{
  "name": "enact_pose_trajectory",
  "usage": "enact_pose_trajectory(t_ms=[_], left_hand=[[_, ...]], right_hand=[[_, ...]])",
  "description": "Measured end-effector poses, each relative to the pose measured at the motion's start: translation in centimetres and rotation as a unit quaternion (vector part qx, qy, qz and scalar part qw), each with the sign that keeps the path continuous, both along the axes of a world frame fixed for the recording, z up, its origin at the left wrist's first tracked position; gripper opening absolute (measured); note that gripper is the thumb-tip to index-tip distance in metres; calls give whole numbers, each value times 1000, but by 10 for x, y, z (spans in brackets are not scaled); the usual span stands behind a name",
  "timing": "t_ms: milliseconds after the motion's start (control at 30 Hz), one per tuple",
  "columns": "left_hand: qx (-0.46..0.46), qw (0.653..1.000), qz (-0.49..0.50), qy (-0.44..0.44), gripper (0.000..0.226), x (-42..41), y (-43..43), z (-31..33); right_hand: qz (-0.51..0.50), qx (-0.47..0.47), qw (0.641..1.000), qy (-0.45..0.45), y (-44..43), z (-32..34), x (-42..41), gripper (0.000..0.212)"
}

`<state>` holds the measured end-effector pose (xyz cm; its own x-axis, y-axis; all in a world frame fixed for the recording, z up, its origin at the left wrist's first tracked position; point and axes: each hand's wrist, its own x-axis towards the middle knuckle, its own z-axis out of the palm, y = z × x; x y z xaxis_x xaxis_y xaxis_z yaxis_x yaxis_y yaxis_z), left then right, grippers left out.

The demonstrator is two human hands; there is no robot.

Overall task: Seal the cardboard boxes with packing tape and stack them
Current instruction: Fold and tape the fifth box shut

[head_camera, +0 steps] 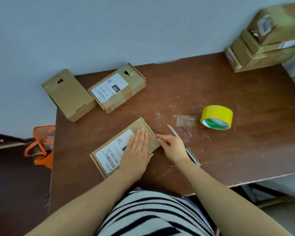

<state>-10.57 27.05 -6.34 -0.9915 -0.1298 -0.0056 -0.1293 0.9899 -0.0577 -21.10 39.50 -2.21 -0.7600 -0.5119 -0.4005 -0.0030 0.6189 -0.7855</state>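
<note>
cardboard box (124,149) lies flat at near tabletop (211,92) edge, label up. your left hand (137,153) spread flat, pressing its top; right hand (173,147) pinching box's right edge with fingertips, likely smoothing tape. knife (184,145) lies open beside right wrist: careless sweep risks cut. yellow tape roll (216,117) sits apart right. loose pressure may leave tape wrinkled, lifting.

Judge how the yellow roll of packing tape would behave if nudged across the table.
The yellow roll of packing tape rests tilted, partly on its curved side, so a nudge would probably roll it. It looks rigid and thickly wound, likely fairly hefty. The brown wooden table is flat, offering little to stop it.
</note>
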Motion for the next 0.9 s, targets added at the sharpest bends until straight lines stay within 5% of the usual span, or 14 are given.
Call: enact_pose_trajectory(t_ms=[333,467,567,700,800,900], left_hand=[[15,998,-53,11,59,-1,-3,1],[55,998,-28,-13,63,1,-2,4],[64,997,-1,-33,80,0,-5,8],[98,994,-18,-49,98,3,-5,11],[105,992,-22,-64,80,3,-10,18],[115,991,5,-73,95,0,-10,34]], right_hand=[[81,65,994,20,-1,17,-15,32],[-1,84,985,149,8,35,-68,29],[21,238,934,267,19,42,-116,31],[119,461,841,254,25,46,-147,46],[177,506,820,201,23,49,-153,41],[235,539,785,194,13,53,-157,18]])
